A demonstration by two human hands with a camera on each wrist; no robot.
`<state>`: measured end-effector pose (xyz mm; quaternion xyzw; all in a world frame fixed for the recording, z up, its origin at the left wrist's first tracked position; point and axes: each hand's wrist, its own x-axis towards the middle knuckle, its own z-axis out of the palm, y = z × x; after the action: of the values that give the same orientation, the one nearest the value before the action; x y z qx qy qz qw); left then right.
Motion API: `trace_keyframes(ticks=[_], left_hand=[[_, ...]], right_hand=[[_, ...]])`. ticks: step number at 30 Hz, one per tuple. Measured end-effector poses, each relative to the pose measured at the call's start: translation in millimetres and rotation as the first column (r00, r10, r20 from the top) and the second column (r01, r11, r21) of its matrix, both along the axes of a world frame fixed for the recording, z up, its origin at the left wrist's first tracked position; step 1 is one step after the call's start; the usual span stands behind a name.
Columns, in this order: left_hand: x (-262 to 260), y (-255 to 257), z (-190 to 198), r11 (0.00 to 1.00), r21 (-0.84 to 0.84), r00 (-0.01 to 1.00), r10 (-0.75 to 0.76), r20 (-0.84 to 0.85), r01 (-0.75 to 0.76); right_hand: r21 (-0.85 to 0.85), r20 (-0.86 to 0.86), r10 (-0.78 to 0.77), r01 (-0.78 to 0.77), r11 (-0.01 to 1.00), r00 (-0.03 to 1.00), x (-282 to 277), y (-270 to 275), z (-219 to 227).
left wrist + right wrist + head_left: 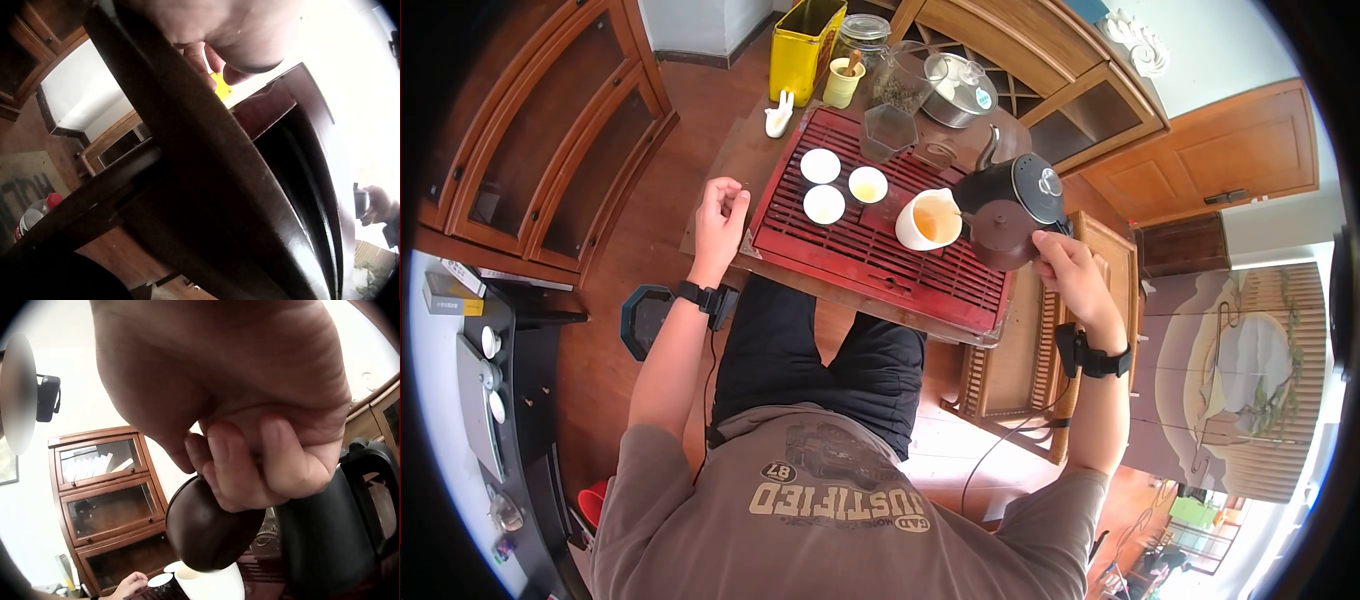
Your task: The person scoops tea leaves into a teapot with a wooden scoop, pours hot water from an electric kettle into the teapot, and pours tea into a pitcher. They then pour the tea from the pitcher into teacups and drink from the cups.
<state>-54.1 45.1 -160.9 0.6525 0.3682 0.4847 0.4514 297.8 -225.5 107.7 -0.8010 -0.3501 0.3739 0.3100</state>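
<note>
My right hand [1075,275] grips a small dark-brown teapot [1000,238] by its handle side. The pot's spout end overlaps the rim of a white pitcher [908,230] that holds amber tea. In the right wrist view, curled fingers [287,459] are over the round teapot [212,528], which leans toward the pitcher [215,584]. My left hand [722,215] is beside the left edge of the red slatted tea tray [860,262], fingers loosely curled around nothing. Three small white cups stand on the tray, one of them [867,184] with pale yellow liquid.
A black kettle [1040,185] stands right behind the teapot. Along the far side are a yellow tin [802,55], a glass jar [864,35], a hexagonal glass vessel [889,133], a lidded steel pot [960,95] and a white rabbit figurine [779,115]. A bamboo chair [1025,390] stands at the right.
</note>
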Motion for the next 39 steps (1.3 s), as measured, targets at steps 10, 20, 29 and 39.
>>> trace_keyframes(ticks=[10,20,29,39], left_hand=[[-1,1,-3,1.0,0.007,1.0,0.003,-0.021,-0.003],[-1,1,-3,1.0,0.016,1.0,-0.004,-0.016,0.004],[0,2,-4,1.0,0.004,1.0,-0.004,-0.011,0.004],[0,0,-1,1.0,0.007,1.0,-0.009,-0.002,0.009]], right_hand=[[0.079,0.011,0.023,-0.024,0.997,1.0,7,-2,19],[0.108,0.023,-0.007,0.005,0.994,1.0,10,-4,33],[0.149,0.011,-0.021,0.019,0.989,1.0,4,-4,43],[0.185,0.069,-0.021,0.008,0.983,0.997,3,-5,42]])
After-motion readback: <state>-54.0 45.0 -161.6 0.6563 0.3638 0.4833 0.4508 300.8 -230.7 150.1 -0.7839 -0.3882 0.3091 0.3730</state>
